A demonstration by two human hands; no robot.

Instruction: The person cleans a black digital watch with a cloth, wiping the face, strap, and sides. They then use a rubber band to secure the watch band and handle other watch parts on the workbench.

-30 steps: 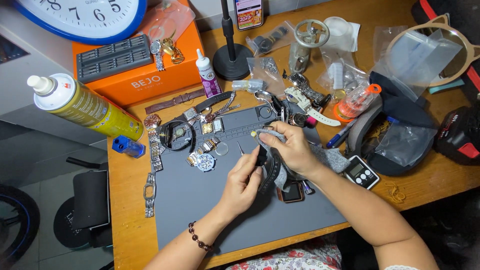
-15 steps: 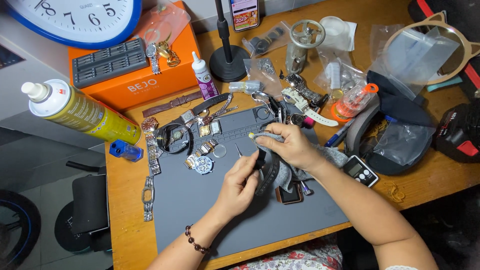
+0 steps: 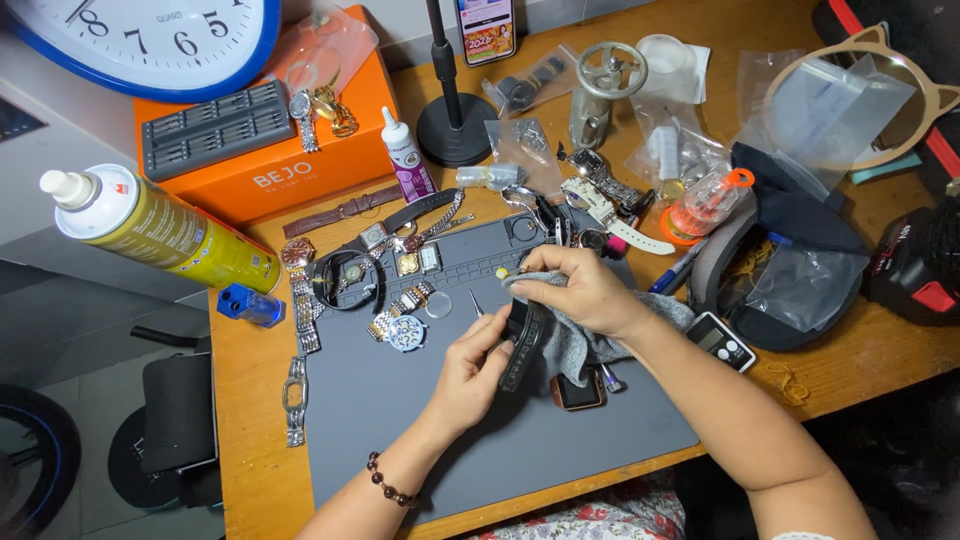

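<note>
Black watch strap (image 3: 522,340): dark, ribbed-looking band, curved, hanging roughly upright between both hands above the grey work mat (image 3: 400,420), near the mat's middle. Watch body itself hidden behind the fingers.

Left hand (image 3: 468,375): fingers closed on the strap's lower part; a thin pointed metal tool (image 3: 477,305) sticks up from the fingertips. Beaded bracelet (image 3: 385,480) on that wrist.

Right hand (image 3: 580,290): closed over the strap's top end, pinching a grey cloth (image 3: 580,345) against it; the cloth trails down under the wrist onto the mat.

Just below the cloth on the mat: a small rectangular watch (image 3: 578,390) with a brownish edge, lying flat.

Containers:
- Orange box (image 3: 270,165), upper left; on its lid a dark tray of bits (image 3: 215,125) and a gold-toned watch (image 3: 338,110).
- Clear plastic bags (image 3: 520,145) along the back of the table, small parts inside (too small to tell what).
- Yellow spray can (image 3: 160,232) lying on its side, left.
- Small white glue bottle (image 3: 405,155), upright beside the box.

Loose watches and metal bracelets (image 3: 400,300) are clustered at the mat's upper left corner.
</note>
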